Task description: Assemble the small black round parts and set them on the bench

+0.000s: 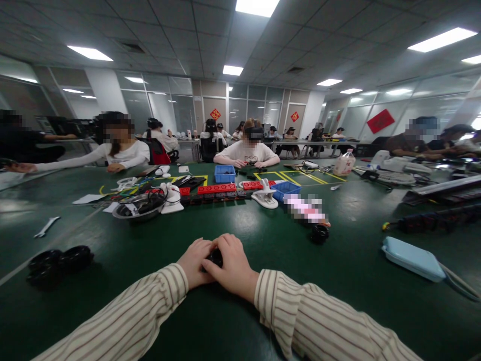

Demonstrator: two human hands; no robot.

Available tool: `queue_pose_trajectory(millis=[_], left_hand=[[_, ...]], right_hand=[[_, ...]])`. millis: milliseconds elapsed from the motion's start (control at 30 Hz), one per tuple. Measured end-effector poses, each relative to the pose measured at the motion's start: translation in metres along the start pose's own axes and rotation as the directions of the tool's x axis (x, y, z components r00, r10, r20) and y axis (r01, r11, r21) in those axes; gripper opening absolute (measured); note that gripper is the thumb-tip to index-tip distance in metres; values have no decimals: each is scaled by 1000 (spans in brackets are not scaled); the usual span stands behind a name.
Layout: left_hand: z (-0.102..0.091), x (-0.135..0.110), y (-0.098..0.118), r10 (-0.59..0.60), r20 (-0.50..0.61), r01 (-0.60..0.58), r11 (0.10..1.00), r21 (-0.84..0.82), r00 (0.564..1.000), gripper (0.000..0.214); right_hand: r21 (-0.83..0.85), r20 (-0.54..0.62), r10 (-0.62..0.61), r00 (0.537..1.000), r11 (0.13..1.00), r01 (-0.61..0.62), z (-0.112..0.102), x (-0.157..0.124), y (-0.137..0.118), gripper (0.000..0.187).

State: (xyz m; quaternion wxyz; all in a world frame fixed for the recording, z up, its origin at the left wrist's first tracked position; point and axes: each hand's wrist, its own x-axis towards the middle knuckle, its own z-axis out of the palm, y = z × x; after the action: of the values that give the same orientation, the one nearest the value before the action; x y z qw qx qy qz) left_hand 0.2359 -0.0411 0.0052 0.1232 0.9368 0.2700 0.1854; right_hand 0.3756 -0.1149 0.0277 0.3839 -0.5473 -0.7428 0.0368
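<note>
Both my hands meet over the green table in front of me. My left hand point(193, 263) is wrapped round the left side of a shiny round black part point(215, 257). My right hand point(233, 264) closes on the same part from the right, its fingers arched over the top. Most of the part is hidden; only a dark patch shows between thumb and fingers. To the left lies a cluster of similar round black parts point(77, 257). Another round black part point(319, 233) sits farther off to the right.
A wrench point(47, 227) lies at left, near a metal bowl point(139, 217) of dark items. Red strips point(221, 189), a white clip-based device point(265, 196) and blue bins point(224, 174) stand across the table. At right is a light-blue case point(413, 258). Other people sit beyond.
</note>
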Motion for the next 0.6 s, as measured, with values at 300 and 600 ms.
queue_pose_trajectory(millis=[300,600], left_hand=[[-4,2,-1,54,-16,-55,987,-149,998,33],[-3,0,-4,83,1,-81,977,-199,997,34]], right_hand=[[89,38,-109,993,991,105,0,1,1,13],[183,51,-249,967,954,236,-1,-1,1,14]])
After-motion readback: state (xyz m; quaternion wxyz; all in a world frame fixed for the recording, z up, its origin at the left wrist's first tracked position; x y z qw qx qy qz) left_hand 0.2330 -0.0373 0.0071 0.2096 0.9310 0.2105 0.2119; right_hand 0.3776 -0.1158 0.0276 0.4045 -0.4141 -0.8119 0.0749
